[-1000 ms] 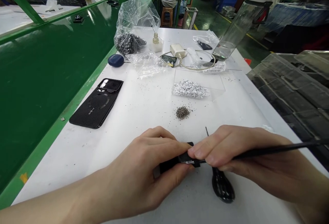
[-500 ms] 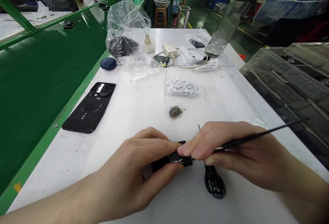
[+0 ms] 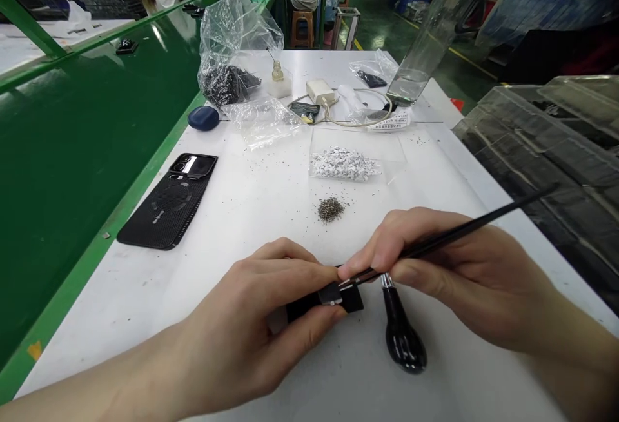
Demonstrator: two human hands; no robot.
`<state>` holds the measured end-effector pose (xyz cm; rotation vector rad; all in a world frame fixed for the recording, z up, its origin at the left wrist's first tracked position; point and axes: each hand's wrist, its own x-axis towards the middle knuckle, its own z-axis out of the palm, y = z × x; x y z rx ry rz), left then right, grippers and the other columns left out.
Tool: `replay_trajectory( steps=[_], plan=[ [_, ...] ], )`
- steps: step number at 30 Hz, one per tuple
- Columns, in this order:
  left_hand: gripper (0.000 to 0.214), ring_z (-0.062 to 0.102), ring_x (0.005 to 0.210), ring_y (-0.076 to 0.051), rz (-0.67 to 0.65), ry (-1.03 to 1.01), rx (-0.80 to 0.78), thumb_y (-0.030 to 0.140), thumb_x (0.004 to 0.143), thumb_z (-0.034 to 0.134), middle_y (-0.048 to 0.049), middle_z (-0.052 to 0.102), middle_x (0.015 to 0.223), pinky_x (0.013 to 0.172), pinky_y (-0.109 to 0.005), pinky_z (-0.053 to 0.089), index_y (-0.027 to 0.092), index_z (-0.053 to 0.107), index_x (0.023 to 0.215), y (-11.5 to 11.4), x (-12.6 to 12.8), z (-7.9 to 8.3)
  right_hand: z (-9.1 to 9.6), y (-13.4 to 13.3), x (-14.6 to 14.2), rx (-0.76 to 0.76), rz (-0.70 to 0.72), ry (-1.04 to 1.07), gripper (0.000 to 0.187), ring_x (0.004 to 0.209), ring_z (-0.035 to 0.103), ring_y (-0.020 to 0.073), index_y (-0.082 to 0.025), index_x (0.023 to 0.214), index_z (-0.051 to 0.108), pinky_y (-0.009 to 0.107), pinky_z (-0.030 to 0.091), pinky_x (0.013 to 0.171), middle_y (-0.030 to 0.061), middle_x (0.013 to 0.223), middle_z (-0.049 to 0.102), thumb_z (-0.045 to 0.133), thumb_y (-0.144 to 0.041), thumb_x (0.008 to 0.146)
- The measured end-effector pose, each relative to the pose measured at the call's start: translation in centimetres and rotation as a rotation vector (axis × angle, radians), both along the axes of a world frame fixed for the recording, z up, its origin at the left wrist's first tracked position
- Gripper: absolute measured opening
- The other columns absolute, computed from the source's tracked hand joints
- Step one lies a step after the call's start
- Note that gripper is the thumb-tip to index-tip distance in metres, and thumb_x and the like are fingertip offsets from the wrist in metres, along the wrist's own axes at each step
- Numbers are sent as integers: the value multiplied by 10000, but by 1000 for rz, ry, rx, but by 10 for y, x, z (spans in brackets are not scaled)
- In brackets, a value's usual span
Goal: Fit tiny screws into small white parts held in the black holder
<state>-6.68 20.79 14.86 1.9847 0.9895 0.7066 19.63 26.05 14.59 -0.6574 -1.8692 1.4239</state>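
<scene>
Between its fingers and thumb, my left hand (image 3: pixel 271 312) grips a small black part (image 3: pixel 354 301) low over the white table. My right hand (image 3: pixel 449 273) is closed around long black tweezers (image 3: pixel 445 239), whose tips touch or almost touch the black part near a small silvery piece (image 3: pixel 335 302). Just below the right fingers lies a screwdriver (image 3: pixel 404 338) with a glossy black bulb handle. Its shaft is mostly hidden by the right hand. A heap of tiny screws (image 3: pixel 331 210) lies beyond my hands, with a clear bag of small white pieces (image 3: pixel 344 164) behind it.
A black phone (image 3: pixel 169 202) rests at the left, near a dark blue oval case (image 3: pixel 203 119). At the back are a plastic bag of black parts (image 3: pixel 227 83), a small glass bottle (image 3: pixel 277 71), a white charger (image 3: pixel 320 91) and a tilted water bottle (image 3: pixel 411 80). Clear trays (image 3: pixel 541 131) stand at right.
The tweezers have turned, with their tips shifted up off the part's lower edge. My right hand has risen slightly, uncovering the screwdriver's metal collar. My left hand stays in place.
</scene>
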Motion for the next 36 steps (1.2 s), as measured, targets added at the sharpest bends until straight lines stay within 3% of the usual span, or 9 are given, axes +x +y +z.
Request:
replay_trajectory(
  steps=[8, 12, 17, 21, 25, 31, 36],
  plan=[
    [233, 726, 963, -146, 9, -42, 13, 98, 1029, 675, 3, 842, 1054, 869, -205, 622, 227, 798, 1179, 2, 2, -2, 1, 5, 5, -50, 12, 18, 85, 963, 845, 192, -253, 1099, 814, 255, 684, 857, 45, 1037, 861, 766, -207, 1046],
    [327, 755, 1019, -147, 45, -68, 44, 90, 1025, 691, 7, 850, 1119, 889, -196, 637, 258, 795, 1285, 1, 3, -3, 7, 3, 8, -102, 123, 30, 113, 908, 837, 198, -234, 1072, 852, 270, 679, 827, 46, 978, 865, 827, -162, 989],
    [258, 761, 1088, -175, 236, -97, 118, 136, 1041, 697, -33, 848, 1165, 930, -229, 641, 206, 794, 1270, -1, 4, -5, 12, -11, -7, 13, 237, -68, 159, 797, 850, 201, -196, 1090, 880, 244, 679, 730, 60, 927, 898, 898, -200, 932],
    [194, 762, 1069, -166, 343, -135, 117, 197, 1056, 708, -30, 843, 1149, 936, -228, 618, 180, 817, 1216, -1, 5, -6, 12, -21, -24, 63, 254, -150, 158, 895, 882, 215, -193, 1119, 885, 204, 689, 778, 63, 1015, 916, 858, -257, 978],
    [179, 773, 1023, -156, 317, -99, 101, 208, 1057, 712, -23, 859, 1107, 902, -226, 605, 155, 839, 1172, 0, 6, -7, 9, -22, -31, 125, 325, -203, 148, 887, 888, 232, -166, 1101, 889, 206, 696, 781, 85, 1012, 915, 818, -248, 1001],
    [151, 796, 967, -181, 275, -102, 134, 190, 1058, 689, -21, 874, 1072, 906, -276, 635, 186, 838, 1081, 2, 8, -10, -1, -23, -30, 150, 378, -216, 223, 1048, 875, 203, -240, 1263, 852, 184, 670, 946, 41, 1150, 907, 735, -239, 1073],
    [249, 803, 893, -185, 238, -72, 169, 211, 1086, 662, -70, 862, 1062, 848, -270, 643, 170, 818, 896, 2, 10, -10, -2, -25, -33, 111, 344, -205, 210, 958, 893, 234, -247, 1170, 891, 187, 704, 857, 37, 1064, 918, 831, -201, 974]
  ],
)
